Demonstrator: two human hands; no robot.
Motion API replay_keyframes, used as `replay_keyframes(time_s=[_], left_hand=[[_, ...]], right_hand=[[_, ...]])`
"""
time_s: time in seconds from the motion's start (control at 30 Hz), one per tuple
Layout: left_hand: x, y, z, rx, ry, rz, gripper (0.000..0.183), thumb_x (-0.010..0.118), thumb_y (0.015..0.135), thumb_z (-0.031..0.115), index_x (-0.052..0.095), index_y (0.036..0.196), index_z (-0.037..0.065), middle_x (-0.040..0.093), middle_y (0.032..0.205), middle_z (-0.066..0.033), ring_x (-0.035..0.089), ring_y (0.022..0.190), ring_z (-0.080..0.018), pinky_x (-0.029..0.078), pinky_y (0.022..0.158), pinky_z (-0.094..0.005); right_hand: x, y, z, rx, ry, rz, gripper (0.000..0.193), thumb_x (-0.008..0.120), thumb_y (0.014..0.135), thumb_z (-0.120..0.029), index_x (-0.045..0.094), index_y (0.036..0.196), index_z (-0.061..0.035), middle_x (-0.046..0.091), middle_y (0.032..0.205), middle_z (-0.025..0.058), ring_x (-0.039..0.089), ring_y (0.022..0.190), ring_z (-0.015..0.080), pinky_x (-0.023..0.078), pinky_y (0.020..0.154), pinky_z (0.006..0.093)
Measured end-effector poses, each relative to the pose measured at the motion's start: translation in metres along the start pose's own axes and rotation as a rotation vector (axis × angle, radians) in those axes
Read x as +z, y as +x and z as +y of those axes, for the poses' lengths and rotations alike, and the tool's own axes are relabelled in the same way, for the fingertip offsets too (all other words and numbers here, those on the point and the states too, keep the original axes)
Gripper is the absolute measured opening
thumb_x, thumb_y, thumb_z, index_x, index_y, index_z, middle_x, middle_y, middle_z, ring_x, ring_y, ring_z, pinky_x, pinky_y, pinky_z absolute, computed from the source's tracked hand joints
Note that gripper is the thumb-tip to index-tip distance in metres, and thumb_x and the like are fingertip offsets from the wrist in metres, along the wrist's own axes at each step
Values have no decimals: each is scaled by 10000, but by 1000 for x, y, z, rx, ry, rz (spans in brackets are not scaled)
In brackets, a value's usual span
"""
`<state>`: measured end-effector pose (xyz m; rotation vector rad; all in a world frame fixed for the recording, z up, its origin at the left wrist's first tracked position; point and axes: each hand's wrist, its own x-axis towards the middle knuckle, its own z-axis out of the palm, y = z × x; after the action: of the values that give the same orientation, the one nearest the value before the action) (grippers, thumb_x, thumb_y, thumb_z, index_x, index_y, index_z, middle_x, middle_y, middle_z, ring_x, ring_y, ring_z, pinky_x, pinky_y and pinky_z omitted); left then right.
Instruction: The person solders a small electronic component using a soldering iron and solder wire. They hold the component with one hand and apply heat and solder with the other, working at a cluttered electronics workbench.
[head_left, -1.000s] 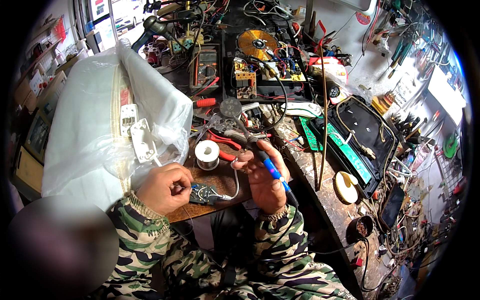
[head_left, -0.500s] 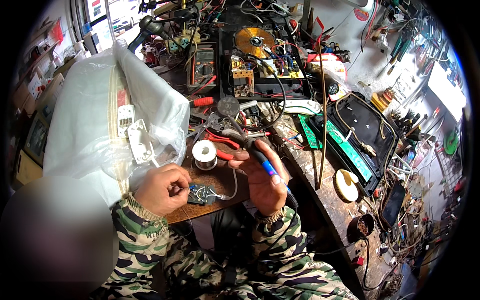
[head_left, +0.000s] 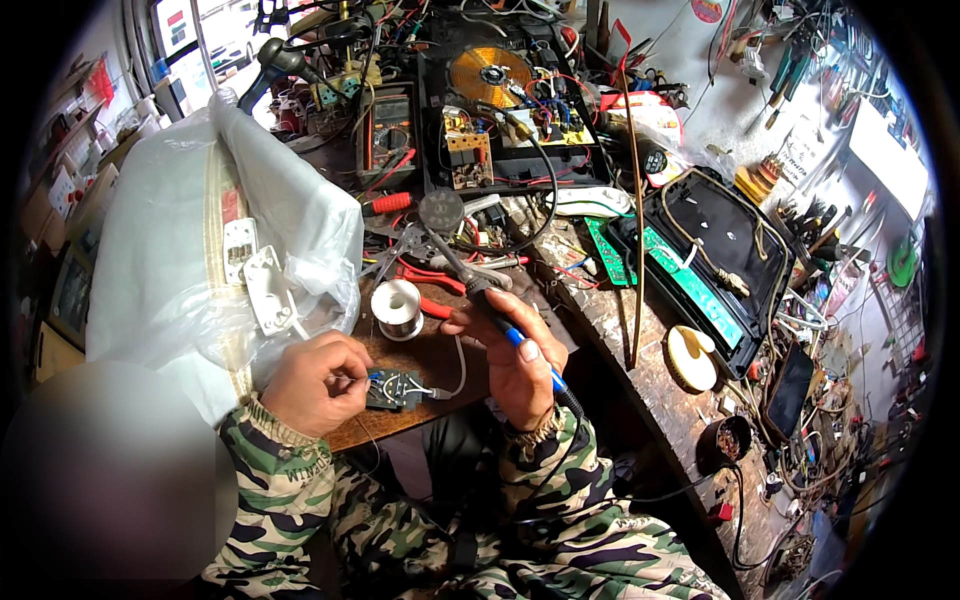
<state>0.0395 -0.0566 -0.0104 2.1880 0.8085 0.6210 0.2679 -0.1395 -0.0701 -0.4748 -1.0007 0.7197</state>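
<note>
Cluttered bench, brown wooden worktop. Your right hand wraps the soldering iron; your left hand is pinched closed, contents hidden, circuit board just right of it. Advisable: steady the board, angle the iron clear of the pinch.

A pale wall rises beside the worn, cluttered workbench.
</note>
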Motion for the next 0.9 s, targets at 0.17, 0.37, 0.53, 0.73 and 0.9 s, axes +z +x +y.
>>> replay_keyframes(time_s=[0.17, 0.37, 0.53, 0.73, 0.9], left_hand=[[-1, 1, -1, 83, 35, 18, 94, 697, 739, -23, 622, 793, -7, 676, 916, -85, 621, 650, -110, 510, 573, -240], [0, 3, -17, 198, 51, 23, 119, 701, 757, 13, 603, 824, 1, 661, 881, -79, 644, 671, -148, 527, 603, -277], [-3, -1, -10, 109, -34, 36, 93, 694, 741, -32, 609, 768, -5, 674, 917, -57, 548, 609, -55, 460, 553, -223], [0, 0, -15, 117, -39, 40, 86, 683, 749, -36, 606, 768, -1, 682, 930, -76, 534, 597, -60, 459, 549, -223], [-1, 0, -15, 83, -74, 19, 107, 678, 745, -42, 583, 754, 5, 685, 922, -74, 529, 593, -58, 454, 542, -221]], right_hand=[[2, -1, 0, 57, -98, 40, 550, 522, 977, -238, 426, 1364, 140, 619, 1190, 286, 652, 1076, 400, 526, 948, 512], [4, 2, -5, 221, 145, 283, 415, 572, 984, -188, 518, 1297, 78, 694, 907, 192, 692, 737, 260, 581, 695, 392], [8, 9, -9, 311, -1, 332, 486, 546, 993, -432, 591, 1168, 19, 554, 639, 94, 504, 515, 165, 415, 486, 304], [3, 11, -9, 386, -59, 291, 356, 552, 991, -337, 616, 984, 13, 517, 585, 44, 464, 450, 120, 381, 424, 273], [10, 15, -10, 469, -109, 273, 313, 563, 992, -296, 622, 923, 4, 527, 600, 20, 454, 433, 90, 363, 412, 250]])
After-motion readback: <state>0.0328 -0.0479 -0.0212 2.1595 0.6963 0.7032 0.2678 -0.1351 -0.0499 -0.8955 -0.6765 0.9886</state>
